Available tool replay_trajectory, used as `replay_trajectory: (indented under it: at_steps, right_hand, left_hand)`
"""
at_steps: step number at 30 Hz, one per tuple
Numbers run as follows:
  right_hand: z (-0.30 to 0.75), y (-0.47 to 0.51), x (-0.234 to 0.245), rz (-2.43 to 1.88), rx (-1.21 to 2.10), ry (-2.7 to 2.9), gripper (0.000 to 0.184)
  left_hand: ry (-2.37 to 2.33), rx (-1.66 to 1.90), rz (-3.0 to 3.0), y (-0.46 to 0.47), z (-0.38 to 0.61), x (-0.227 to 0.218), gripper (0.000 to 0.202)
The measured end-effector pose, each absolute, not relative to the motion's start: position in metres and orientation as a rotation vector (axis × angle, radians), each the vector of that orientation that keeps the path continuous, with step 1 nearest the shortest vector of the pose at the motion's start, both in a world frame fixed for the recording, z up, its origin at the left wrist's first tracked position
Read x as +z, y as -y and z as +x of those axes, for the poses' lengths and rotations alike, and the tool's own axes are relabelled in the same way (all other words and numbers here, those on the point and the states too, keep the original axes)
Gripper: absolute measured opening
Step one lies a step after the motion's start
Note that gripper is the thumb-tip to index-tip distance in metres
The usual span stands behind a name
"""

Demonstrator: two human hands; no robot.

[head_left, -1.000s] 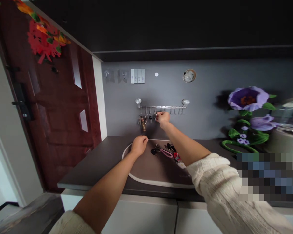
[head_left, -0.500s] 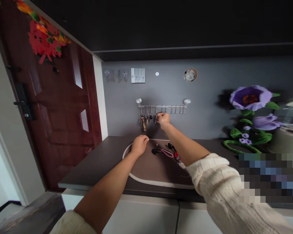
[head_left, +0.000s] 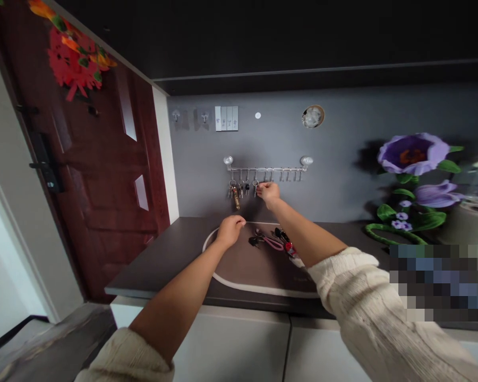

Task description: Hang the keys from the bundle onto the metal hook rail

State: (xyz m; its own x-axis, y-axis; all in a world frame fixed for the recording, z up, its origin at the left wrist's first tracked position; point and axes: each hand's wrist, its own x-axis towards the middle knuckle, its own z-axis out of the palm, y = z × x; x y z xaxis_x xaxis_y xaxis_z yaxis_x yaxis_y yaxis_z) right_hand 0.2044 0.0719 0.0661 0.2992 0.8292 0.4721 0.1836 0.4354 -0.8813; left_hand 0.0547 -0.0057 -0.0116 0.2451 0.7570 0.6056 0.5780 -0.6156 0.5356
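A small key ring (head_left: 256, 185) is pinched between the thumb and fingertips of the right hand (head_left: 269, 193), right at a hook of the chrome hook rail (head_left: 287, 170) on the far grey wall. Just to its left, other key bunches (head_left: 235, 192) are hung from the rail.

The step is judged best done with the pinch kept narrow on the ring alone. That way the loop is left free to be passed over the hook tip without the neighbouring bunches being knocked.

The left hand (head_left: 230, 230) is curled into a loose fist above the far edge of the oval mat (head_left: 239, 284). Whether anything is held inside it cannot be told. More loose keys (head_left: 271, 243), one with a pink strap, are laid on the mat beside it, on the dark countertop (head_left: 167, 265).

No brand or writing can be read. The marks on the switch panel (head_left: 226, 118) above the rail are too small to make out.
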Motion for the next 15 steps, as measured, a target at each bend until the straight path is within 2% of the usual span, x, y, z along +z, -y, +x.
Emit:
replay_trajectory:
  at_steps: [8,15]
  right_hand:
    - [0.203,-0.026,0.052,-1.078,0.775,1.117,0.008]
    - [0.212,0.008,0.011,-1.164,0.743,1.260,0.006]
  left_hand:
    - [-1.043,1.171,2.257,0.005,0.053,-0.016,0.019]
    - [-0.981,0.995,2.332,0.020,0.054,-0.012,0.029]
